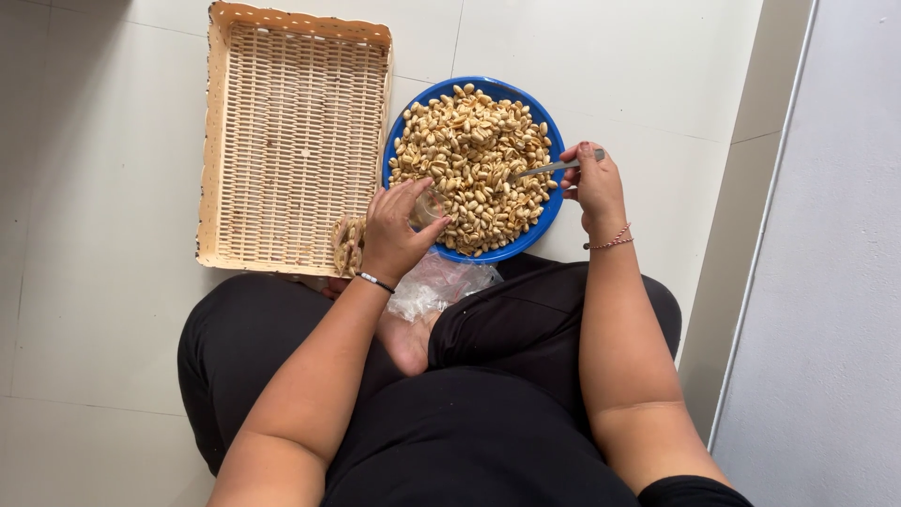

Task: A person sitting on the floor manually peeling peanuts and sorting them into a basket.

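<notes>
A blue bowl heaped with peanuts stands on the white tiled floor in front of my crossed legs. My right hand grips the handle of a metal spoon whose tip is dug into the peanuts at the bowl's right side. My left hand holds a small clear plastic bag open at the bowl's near-left rim. A filled clear packet of peanuts lies just left of that hand.
A shallow wicker tray lies left of the bowl, its near corner beside my left hand. Crumpled clear plastic bags rest by my bare foot. A grey wall rises on the right.
</notes>
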